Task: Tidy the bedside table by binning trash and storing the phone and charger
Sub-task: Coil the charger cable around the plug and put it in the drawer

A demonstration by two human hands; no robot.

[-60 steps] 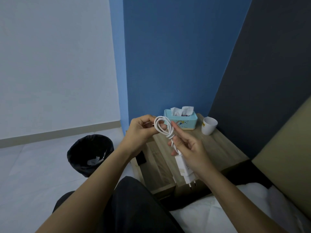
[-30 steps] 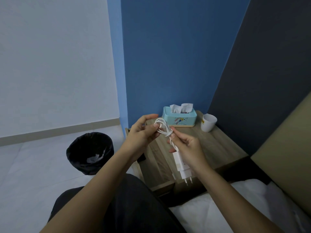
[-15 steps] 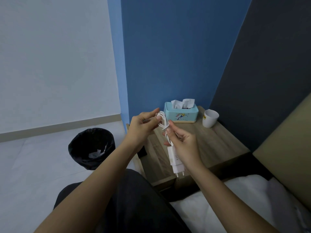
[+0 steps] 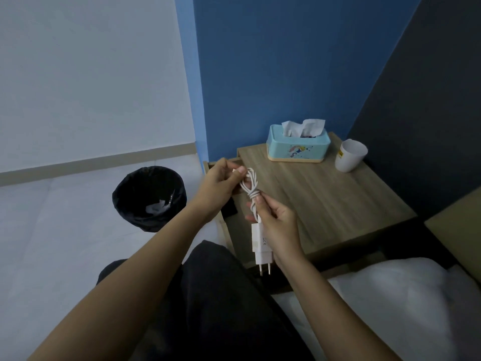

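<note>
A black bin [image 4: 149, 198] sits on the floor. The left hand [image 4: 218, 186] pinches the coiled white cable [image 4: 251, 185]; the right hand [image 4: 278, 225] grips the charger [image 4: 261, 244] over the bedside table [image 4: 325, 199], near the tissue box [image 4: 298, 147] and white cup [image 4: 351, 155].

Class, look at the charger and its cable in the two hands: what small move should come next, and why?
Probably tuck the cable end pinched by the left hand through the coil to lock it. The cable is already wound and the right hand steadies the charger.
</note>
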